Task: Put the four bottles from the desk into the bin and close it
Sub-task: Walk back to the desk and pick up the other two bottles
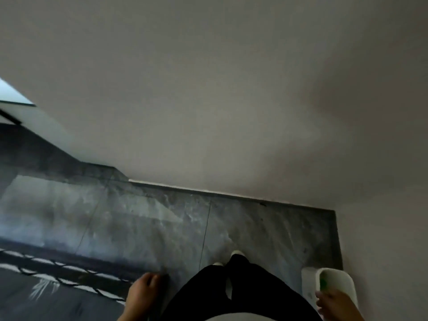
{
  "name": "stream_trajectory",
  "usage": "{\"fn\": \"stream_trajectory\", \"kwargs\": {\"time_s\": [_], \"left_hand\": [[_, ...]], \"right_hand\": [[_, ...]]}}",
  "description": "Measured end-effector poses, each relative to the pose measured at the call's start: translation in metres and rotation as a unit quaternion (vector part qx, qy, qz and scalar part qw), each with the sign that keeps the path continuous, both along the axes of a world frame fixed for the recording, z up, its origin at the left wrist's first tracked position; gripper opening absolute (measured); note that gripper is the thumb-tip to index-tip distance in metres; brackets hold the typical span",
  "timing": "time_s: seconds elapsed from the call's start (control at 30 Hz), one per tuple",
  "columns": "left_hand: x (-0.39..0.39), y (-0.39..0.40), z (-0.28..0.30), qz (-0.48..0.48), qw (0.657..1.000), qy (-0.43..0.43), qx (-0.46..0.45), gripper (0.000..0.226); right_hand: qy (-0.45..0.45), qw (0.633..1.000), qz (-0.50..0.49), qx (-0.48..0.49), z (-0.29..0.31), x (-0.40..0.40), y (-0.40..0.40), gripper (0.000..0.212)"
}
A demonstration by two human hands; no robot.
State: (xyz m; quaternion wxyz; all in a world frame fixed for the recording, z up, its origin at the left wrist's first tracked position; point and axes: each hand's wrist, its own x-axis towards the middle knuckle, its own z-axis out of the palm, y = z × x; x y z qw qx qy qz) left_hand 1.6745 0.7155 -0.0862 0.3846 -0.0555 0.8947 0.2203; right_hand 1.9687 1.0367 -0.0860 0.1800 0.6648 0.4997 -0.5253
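Note:
A white bin [345, 282] stands on the floor in the corner at the lower right, its top open, with something green [323, 283] inside that I cannot tell apart. My right hand [333, 304] hovers at the bin's near rim with the fingers spread and nothing in them. My left hand [144, 289] hangs by my left leg, fingers loosely curled, holding nothing. The desk is out of view, and no bottle shows clearly.
A plain wall [208, 100] fills the upper view and meets the grey tiled floor [143, 218] at a white skirting. A dark patterned rug [46, 290] lies at the lower left. My black trouser legs and white shoes [237, 253] stand close to the wall.

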Motion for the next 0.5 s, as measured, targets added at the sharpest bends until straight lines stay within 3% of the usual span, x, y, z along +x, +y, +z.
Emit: {"fn": "stream_trajectory", "kwargs": {"time_s": [0.23, 0.33, 0.5], "left_hand": [[0.043, -0.021, 0.008, 0.167, 0.986, -0.001, -0.009, 0.017], [0.058, -0.035, 0.009, 0.239, 0.971, -0.013, -0.015, 0.016], [0.062, -0.061, 0.005, 0.336, 0.942, -0.008, -0.018, 0.014]], "right_hand": [[0.018, 0.988, 0.152, 0.01, -0.012, -0.114, 0.066, 0.023], [0.03, 0.975, 0.22, 0.022, -0.013, -0.157, 0.065, 0.036], [0.029, 0.954, 0.298, 0.011, -0.014, -0.228, 0.046, 0.04]]}}
